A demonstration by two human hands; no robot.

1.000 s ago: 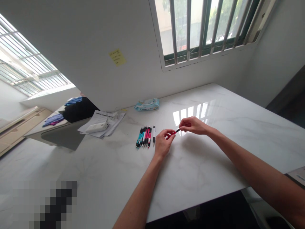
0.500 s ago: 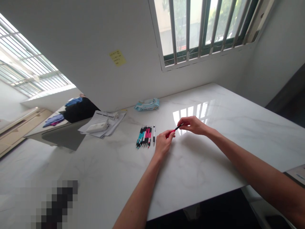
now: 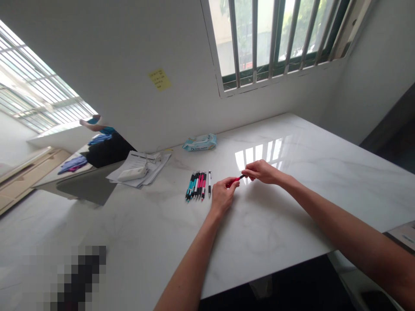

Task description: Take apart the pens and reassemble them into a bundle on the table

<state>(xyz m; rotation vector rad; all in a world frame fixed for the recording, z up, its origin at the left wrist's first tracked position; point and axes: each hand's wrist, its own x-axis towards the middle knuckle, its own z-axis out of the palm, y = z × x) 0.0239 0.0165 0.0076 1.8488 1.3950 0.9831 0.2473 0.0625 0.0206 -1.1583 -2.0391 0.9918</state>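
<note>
- our left hand (image 3: 223, 195) closed round the red pen (image 3: 234, 181), centre of frame
- our right hand (image 3: 261, 172) pinching its black end (image 3: 241, 177) between fingertips
- row of pens (image 3: 196, 185) lying just left of both hands on the marble table (image 3: 275, 224)

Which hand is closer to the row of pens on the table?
Left. The left hand sits just beside the row of pens; the right hand is farther off, beyond the left hand.
</note>
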